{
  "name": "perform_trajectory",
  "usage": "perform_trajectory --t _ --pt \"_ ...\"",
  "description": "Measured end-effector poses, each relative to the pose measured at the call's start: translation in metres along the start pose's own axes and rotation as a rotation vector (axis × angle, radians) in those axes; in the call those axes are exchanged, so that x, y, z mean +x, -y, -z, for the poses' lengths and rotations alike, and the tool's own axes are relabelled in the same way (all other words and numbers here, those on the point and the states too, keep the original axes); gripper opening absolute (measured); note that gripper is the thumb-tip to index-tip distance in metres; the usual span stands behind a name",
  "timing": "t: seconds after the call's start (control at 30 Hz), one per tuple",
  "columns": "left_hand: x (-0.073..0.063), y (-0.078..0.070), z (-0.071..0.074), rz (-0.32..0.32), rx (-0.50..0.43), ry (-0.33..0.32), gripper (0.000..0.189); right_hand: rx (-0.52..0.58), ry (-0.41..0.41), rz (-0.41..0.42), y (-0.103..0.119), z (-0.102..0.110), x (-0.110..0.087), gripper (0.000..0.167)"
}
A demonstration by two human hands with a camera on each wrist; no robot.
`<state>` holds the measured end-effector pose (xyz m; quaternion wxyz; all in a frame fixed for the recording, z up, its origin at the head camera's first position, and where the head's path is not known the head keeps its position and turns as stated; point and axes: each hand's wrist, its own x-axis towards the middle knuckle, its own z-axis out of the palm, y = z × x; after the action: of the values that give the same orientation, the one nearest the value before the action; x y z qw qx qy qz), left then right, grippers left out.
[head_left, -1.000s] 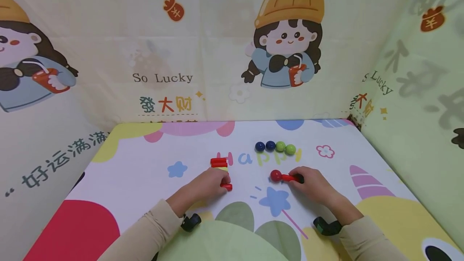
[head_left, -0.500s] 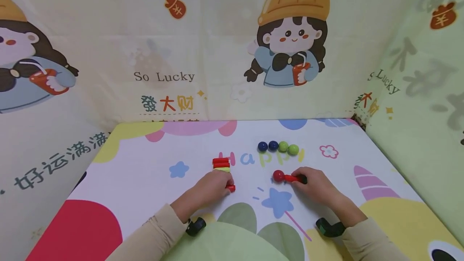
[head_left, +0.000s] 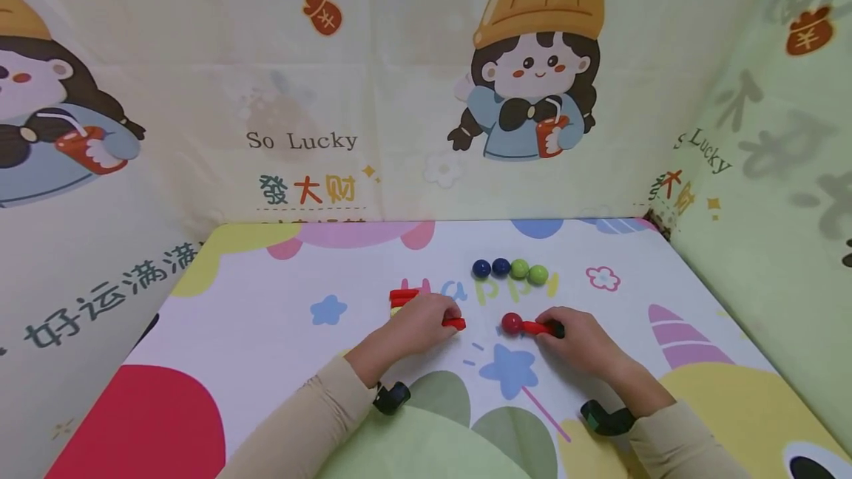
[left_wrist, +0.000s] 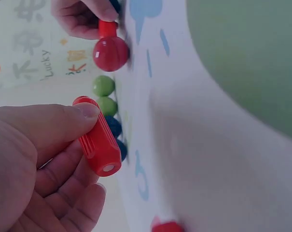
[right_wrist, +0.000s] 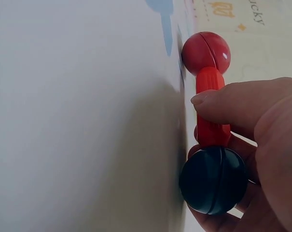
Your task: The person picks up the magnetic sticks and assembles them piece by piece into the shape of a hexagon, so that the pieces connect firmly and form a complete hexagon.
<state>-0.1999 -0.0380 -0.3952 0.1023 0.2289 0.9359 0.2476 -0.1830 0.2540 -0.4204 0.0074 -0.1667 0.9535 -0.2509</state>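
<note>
My left hand (head_left: 424,322) pinches a short red ribbed rod (left_wrist: 100,140) between thumb and fingers, a pale round spot showing on its near end. In the right wrist view, my right hand (right_wrist: 266,116) grips another red rod (right_wrist: 211,84) by its middle. A red ball (right_wrist: 206,53) sits at one end of that rod and a dark blue ball (right_wrist: 213,180) at the other. This joined piece lies low, close over the table. In the head view, the left hand's rod points toward the red ball, with a gap between them.
Behind the hands, two dark blue balls (head_left: 491,267) and two green balls (head_left: 529,272) stand in a row. More red rods (head_left: 403,295) lie partly hidden beyond my left hand. A patterned cloth wall (head_left: 399,94) rises behind the printed tabletop (head_left: 266,331).
My left hand has taken a red rod from the near end of the rod group and carried it rightward and slightly away. My right hand keeps its hold with hardly any movement.
</note>
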Motion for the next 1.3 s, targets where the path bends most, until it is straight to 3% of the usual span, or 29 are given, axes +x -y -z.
perform_trajectory --t 0.17,0.33,0.87,1.3 --pt "0.026 -0.019 -0.009 0.006 0.022 0.028 0.023 0.004 -0.006 -0.018 -0.003 0.001 -0.003 0.022" --pt "0.039 -0.029 -0.02 -0.037 0.046 0.042 0.02 0.006 -0.01 -0.019 -0.006 -0.001 -0.002 0.021" --pt "0.056 -0.041 -0.035 -0.003 0.05 0.091 0.021 0.006 0.012 -0.037 -0.004 0.001 -0.001 0.025" --pt "0.068 -0.045 -0.043 -0.024 -0.014 0.048 0.022 0.006 0.047 0.032 0.002 -0.001 0.015 0.039"
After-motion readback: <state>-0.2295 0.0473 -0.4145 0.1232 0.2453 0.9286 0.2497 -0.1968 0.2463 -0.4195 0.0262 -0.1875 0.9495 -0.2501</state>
